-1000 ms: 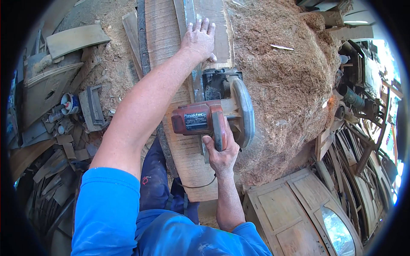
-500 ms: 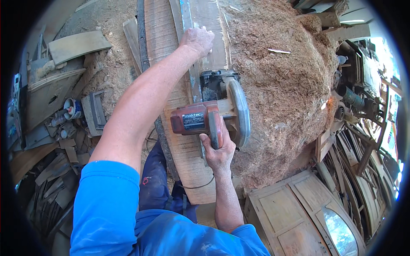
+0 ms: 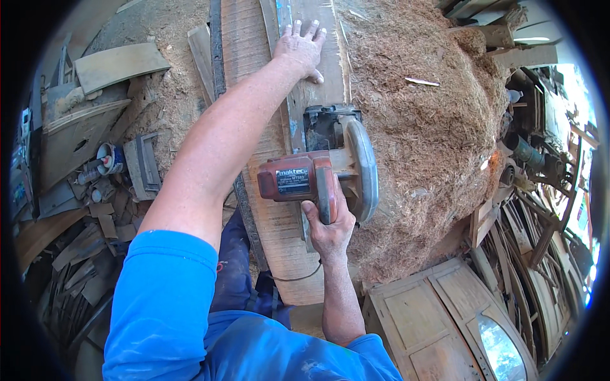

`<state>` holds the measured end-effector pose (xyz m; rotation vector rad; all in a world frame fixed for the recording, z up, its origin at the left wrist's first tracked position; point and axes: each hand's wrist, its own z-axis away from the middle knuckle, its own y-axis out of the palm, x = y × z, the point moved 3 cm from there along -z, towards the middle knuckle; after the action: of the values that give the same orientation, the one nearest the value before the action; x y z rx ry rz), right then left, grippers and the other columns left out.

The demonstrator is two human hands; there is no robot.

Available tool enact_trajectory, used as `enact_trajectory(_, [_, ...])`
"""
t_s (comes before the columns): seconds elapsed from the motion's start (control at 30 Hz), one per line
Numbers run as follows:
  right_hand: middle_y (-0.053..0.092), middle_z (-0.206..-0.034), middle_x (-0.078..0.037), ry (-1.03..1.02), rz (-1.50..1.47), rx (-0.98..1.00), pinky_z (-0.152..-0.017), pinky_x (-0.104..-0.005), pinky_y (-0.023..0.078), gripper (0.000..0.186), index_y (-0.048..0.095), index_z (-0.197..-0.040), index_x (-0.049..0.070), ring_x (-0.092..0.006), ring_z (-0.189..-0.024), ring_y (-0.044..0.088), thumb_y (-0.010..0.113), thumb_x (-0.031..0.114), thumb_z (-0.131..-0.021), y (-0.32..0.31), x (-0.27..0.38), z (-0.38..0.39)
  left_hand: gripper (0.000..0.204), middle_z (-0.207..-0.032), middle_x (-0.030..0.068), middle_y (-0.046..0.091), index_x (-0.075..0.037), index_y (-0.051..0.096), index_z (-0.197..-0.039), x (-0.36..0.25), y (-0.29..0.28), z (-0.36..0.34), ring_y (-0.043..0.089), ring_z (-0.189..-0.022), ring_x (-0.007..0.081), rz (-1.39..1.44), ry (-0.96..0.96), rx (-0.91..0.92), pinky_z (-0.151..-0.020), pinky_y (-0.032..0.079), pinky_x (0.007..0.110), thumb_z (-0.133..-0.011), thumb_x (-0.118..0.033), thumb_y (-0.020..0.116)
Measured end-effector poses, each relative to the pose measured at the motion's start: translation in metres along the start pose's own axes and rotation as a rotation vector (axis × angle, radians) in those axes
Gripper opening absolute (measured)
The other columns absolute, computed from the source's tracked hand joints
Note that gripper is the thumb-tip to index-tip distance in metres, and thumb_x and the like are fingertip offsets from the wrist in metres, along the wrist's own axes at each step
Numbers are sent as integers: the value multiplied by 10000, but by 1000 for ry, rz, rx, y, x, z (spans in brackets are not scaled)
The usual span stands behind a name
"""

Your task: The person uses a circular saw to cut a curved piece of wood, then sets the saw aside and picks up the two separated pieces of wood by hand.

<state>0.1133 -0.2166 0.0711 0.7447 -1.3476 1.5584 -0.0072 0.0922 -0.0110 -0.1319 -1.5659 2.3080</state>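
My right hand (image 3: 332, 230) is wrapped round the rear handle of a red and grey circular saw (image 3: 318, 166). The saw rests on a long wooden board (image 3: 325, 82), its blade guard toward the board's right edge. Farther up, my left hand (image 3: 301, 51) lies on the board with its fingers stretched out and apart. A narrow straight strip with blue paint marks (image 3: 293, 120) runs lengthwise under the saw's left side. The wide plank (image 3: 248, 51) beneath has a dark left edge. The blade itself is hidden by the guard.
A large heap of sawdust and shavings (image 3: 419, 146) rises to the right. A wooden cabinet door (image 3: 419, 317) lies at the lower right. Scrap wood (image 3: 82, 267) and a curved board (image 3: 121, 66) are at the left. A dark cord (image 3: 295, 278) loops near my right wrist.
My left hand has opened from a closed fist and now lies with spread fingers on the board. The saw and my right hand look unmoved on the board; the whole view has shifted slightly.
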Motion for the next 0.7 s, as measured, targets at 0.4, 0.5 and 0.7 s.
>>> enact_trajectory(0.4, [654, -1352, -211, 19, -8, 11, -985, -368, 557, 737, 463, -1494, -22, -280, -1210, 678, 813, 198, -884, 5, 9, -18, 1297, -1712, 121, 182, -146, 179, -1644, -1, -6, -2, 230, -1545, 415, 15, -14, 57, -1263, 241, 498, -665, -654, 862])
enact_trajectory(0.5, [658, -1345, -211, 34, -26, 11, -993, -368, 550, 738, 461, -1495, -24, -280, -1216, 674, 813, 201, -886, 5, 12, -23, 1295, -1712, 124, 181, -146, 184, -1643, -1, -8, -2, 229, -1545, 417, 32, -6, 58, -1262, 242, 503, -663, -646, 868])
enact_trajectory(0.7, [666, -1343, -194, 79, -80, 11, -1027, -369, 520, 728, 472, -1494, -24, -256, -1226, 661, 809, 227, -899, 9, 15, -28, 1282, -1709, 122, 193, -143, 204, -1638, 0, -2, -4, 241, -1540, 422, 38, 1, 44, -1255, 255, 508, -662, -640, 870])
